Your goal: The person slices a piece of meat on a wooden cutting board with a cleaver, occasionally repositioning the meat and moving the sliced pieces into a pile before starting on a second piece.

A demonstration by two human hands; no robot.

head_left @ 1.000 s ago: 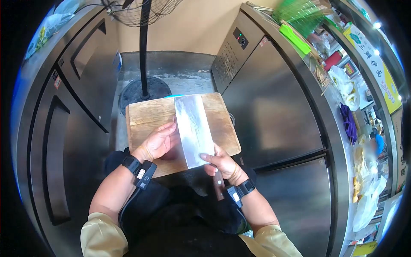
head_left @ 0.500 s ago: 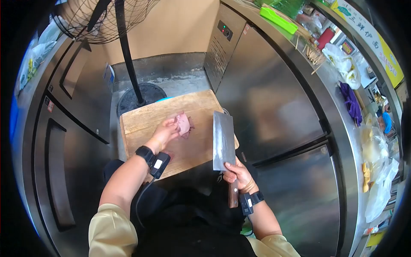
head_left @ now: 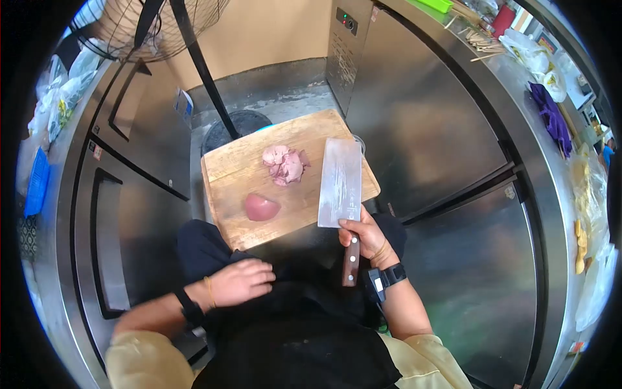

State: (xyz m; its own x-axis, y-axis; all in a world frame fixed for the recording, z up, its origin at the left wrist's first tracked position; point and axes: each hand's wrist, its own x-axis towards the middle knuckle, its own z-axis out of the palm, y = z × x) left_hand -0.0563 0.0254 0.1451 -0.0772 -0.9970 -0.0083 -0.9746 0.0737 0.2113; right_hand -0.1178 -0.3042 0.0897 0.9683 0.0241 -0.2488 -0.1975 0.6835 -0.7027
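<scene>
Wooden board (head_left: 236, 173) bears meat (head_left: 286, 165) between metal cabinets (head_left: 431, 104).

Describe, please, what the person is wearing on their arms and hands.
Pale yellow, shiny sleeves end near the elbows. The left hand and right hand are bare, each with a thin yellowish band at the wrist and a black strap above it; the right strap carries a small device with a whitish patch.

Wooden board (head_left: 227, 172): thin pink meat slices (head_left: 286, 167) heaped near the middle, a smooth meat chunk (head_left: 262, 207) just beside them, closer to the person
Right-hand counter (head_left: 558, 198): loose sticks (head_left: 483, 43), a purple bundle (head_left: 551, 115), clear plastic bags (head_left: 591, 194)
</scene>
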